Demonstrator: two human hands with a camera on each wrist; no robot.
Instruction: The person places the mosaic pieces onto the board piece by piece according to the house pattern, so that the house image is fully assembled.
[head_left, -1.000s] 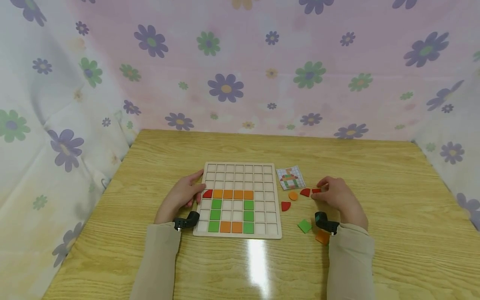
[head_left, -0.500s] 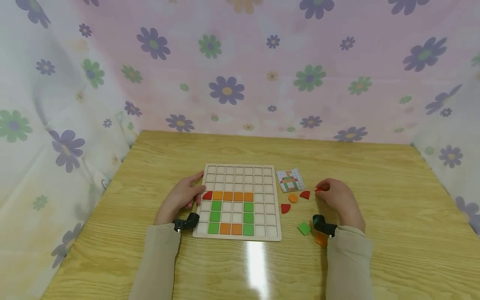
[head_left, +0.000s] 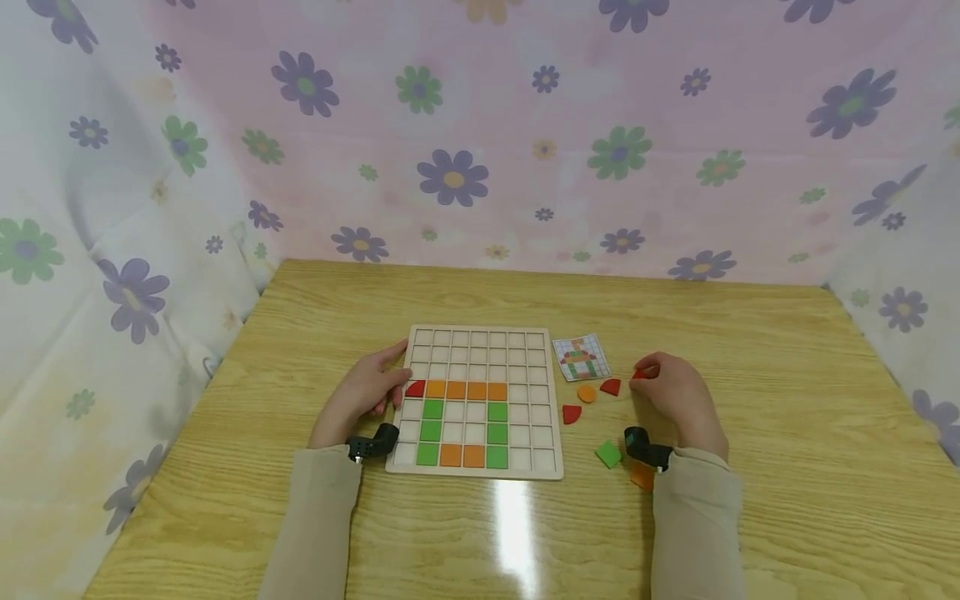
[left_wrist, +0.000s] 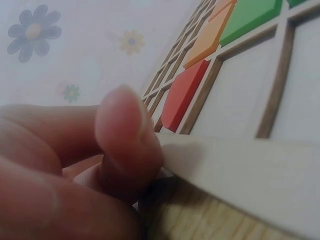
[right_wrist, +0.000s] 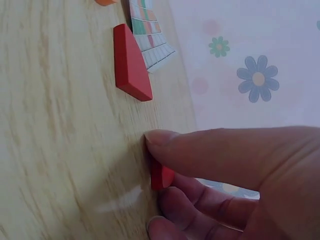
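My left hand [head_left: 363, 389] holds the left edge of a wooden grid board [head_left: 527, 346], its thumb at the rim beside a red quarter-circle tile [head_left: 416, 388]. In the left wrist view the thumb [left_wrist: 122, 125] presses at that rim. Orange tiles [head_left: 477, 390] and green tiles [head_left: 497, 433] sit in several of the board's squares. To the right, my right hand [head_left: 678, 400] pinches a small red tile [right_wrist: 161, 176] between thumb and fingers, close over the table; the fingers hide much of it. Another red quarter-circle tile [right_wrist: 131, 65] lies just beyond the thumb.
A pattern card [head_left: 582, 358] lies right of the board. Near it are an orange round tile [head_left: 587, 393] and a red quarter-circle tile [head_left: 572, 414]. A green tile [head_left: 609, 454] and an orange tile [head_left: 642, 476] lie by the right wrist camera [head_left: 647, 450].
My right fingers have drawn together around the red tile, and less of it shows than a second ago. The right wrist has shifted slightly left. My left hand and the board stay put.
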